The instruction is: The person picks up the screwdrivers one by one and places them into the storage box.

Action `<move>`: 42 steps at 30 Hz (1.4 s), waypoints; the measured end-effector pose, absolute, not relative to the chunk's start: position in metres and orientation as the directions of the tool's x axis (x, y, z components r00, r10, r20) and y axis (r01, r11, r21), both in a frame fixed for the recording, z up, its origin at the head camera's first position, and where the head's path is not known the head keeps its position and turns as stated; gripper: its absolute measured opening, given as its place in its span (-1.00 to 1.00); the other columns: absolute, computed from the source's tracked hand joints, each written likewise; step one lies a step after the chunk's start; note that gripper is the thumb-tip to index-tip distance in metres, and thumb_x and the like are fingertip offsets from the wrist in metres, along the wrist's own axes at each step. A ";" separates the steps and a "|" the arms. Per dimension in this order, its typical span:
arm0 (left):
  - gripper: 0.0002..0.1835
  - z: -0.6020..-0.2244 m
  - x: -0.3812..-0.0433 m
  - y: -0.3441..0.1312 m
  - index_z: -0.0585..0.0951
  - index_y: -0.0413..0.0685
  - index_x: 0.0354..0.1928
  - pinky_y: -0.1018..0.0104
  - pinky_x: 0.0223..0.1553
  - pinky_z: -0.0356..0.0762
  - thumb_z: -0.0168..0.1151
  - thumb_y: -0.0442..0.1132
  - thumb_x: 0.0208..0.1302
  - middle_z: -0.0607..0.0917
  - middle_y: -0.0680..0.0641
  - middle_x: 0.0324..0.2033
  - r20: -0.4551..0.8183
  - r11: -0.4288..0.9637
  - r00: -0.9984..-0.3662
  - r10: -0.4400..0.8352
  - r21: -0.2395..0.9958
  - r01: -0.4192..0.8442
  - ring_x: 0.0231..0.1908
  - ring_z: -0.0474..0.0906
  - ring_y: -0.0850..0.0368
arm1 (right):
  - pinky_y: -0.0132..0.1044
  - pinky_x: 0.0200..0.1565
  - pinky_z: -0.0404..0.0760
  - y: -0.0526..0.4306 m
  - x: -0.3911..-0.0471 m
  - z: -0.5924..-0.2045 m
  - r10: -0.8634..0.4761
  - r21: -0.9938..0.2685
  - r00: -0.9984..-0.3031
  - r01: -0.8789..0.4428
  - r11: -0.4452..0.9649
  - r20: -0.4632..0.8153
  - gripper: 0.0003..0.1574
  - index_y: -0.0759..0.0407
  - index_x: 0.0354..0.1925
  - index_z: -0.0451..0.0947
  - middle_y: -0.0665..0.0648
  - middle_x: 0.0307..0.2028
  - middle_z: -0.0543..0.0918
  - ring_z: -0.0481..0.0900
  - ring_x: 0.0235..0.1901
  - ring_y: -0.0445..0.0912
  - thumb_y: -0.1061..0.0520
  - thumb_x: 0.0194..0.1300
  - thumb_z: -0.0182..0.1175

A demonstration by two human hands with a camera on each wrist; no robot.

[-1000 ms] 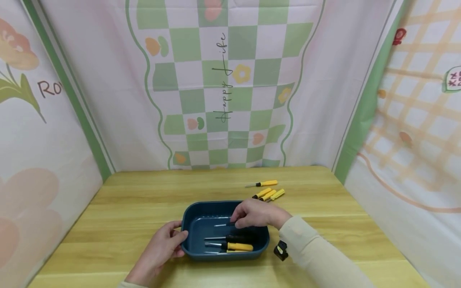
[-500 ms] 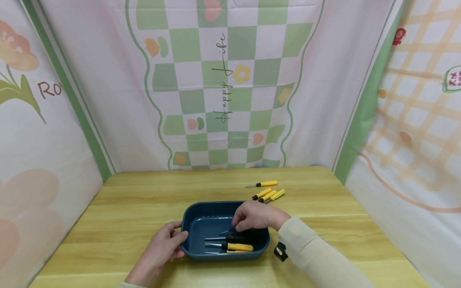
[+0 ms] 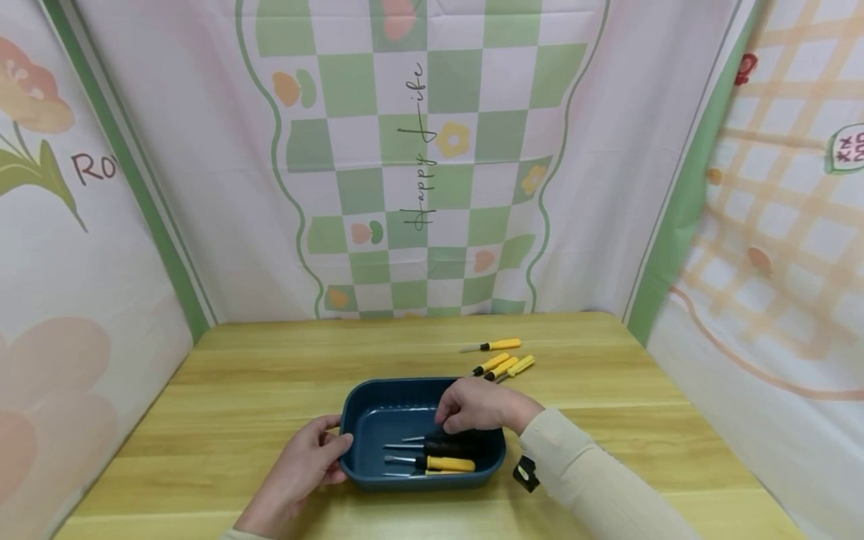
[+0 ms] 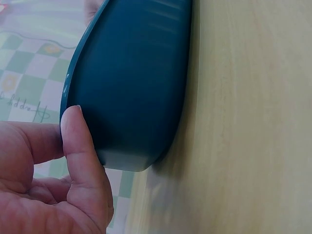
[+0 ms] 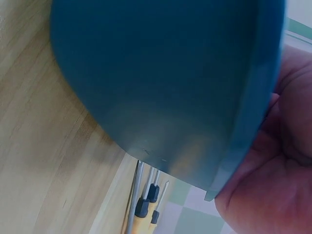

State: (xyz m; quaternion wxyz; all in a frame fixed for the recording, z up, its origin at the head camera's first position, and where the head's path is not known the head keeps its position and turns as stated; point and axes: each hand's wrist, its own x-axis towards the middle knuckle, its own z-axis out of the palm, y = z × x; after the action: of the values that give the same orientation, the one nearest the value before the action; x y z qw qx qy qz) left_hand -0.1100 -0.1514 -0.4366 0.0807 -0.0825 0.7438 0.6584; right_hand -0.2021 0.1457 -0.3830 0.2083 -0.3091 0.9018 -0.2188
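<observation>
A dark blue box [image 3: 378,427] stands on the table near the front. My left hand [image 3: 313,450] grips its left end, the thumb over the rim and fingers outside; the left wrist view shows the thumb [image 4: 78,141] against the wall. Inside, my right hand [image 3: 481,405] has curled fingers low over a black-handled screwdriver [image 3: 415,439]; whether they still pinch its handle is hidden. Beside it lie a longer black screwdriver [image 3: 442,448], a yellow-and-black screwdriver [image 3: 448,464] and another yellow one [image 3: 440,472] partly behind the front wall. The box wall [image 5: 161,87] blocks the right wrist view.
Behind the box, several yellow-handled screwdrivers lie on the wooden table [image 3: 256,375]: a single screwdriver [image 3: 501,344] farther back and a cluster [image 3: 501,367] partly hidden by the right hand. Patterned cloth [image 3: 432,150] hangs along the table's back and sides.
The black-handled screwdriver under my right hand has come down, tilting on the way, and now lies beside the longer black one. My right hand has shifted slightly right; the left has stayed put.
</observation>
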 end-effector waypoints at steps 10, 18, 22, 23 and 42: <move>-0.52 -0.436 -0.109 -0.152 0.44 -0.32 0.38 0.35 -0.48 0.70 0.20 -0.31 0.50 0.54 -0.16 -0.23 -0.236 0.120 -0.972 -0.014 0.964 -0.236 -0.45 0.57 0.10 | -0.26 -0.09 0.69 0.145 -0.200 -0.383 -0.642 -0.519 -0.727 -0.462 0.719 -0.242 -0.84 0.02 -0.10 0.78 -0.16 -0.23 0.74 0.59 -0.28 -0.27 0.17 0.36 0.38; -0.52 -0.435 -0.108 -0.152 0.45 -0.30 0.38 0.33 -0.47 0.71 0.21 -0.31 0.49 0.54 -0.17 -0.23 -0.242 0.124 -0.970 -0.023 0.962 -0.243 -0.44 0.58 0.09 | -0.27 -0.09 0.69 0.146 -0.198 -0.382 -0.648 -0.525 -0.723 -0.464 0.713 -0.241 -0.82 0.06 -0.08 0.78 -0.16 -0.23 0.74 0.60 -0.28 -0.28 0.16 0.35 0.39; -0.51 -0.435 -0.109 -0.152 0.45 -0.30 0.38 0.31 -0.47 0.72 0.21 -0.31 0.49 0.54 -0.17 -0.23 -0.245 0.124 -0.969 -0.026 0.961 -0.247 -0.44 0.58 0.09 | -0.28 -0.09 0.69 0.147 -0.198 -0.381 -0.656 -0.542 -0.719 -0.465 0.700 -0.231 -0.80 0.10 -0.06 0.77 -0.14 -0.23 0.75 0.61 -0.28 -0.28 0.17 0.34 0.39; -0.51 -0.435 -0.109 -0.151 0.45 -0.30 0.38 0.31 -0.47 0.72 0.21 -0.31 0.50 0.54 -0.17 -0.23 -0.245 0.125 -0.969 -0.026 0.961 -0.247 -0.44 0.58 0.09 | -0.29 -0.09 0.69 0.147 -0.198 -0.380 -0.656 -0.544 -0.719 -0.465 0.698 -0.228 -0.79 0.10 -0.05 0.77 -0.14 -0.22 0.75 0.61 -0.27 -0.28 0.16 0.34 0.39; -0.49 -0.431 -0.107 -0.151 0.43 -0.30 0.41 0.29 -0.44 0.73 0.20 -0.28 0.51 0.54 -0.17 -0.20 -0.259 0.143 -0.966 -0.030 0.955 -0.260 -0.43 0.58 0.08 | -0.18 -0.01 0.74 0.155 -0.203 -0.376 -0.669 -0.630 -0.724 -0.442 0.638 -0.170 -0.74 0.13 0.02 0.74 0.06 -0.09 0.78 0.67 -0.16 -0.20 0.15 0.37 0.37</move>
State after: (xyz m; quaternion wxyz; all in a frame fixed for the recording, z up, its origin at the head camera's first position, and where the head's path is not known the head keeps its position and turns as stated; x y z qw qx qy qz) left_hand -0.1075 -0.1510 -0.4313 0.0889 -0.0966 0.7509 0.6473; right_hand -0.2031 0.1550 -0.3760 0.1982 -0.3145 0.8831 -0.2863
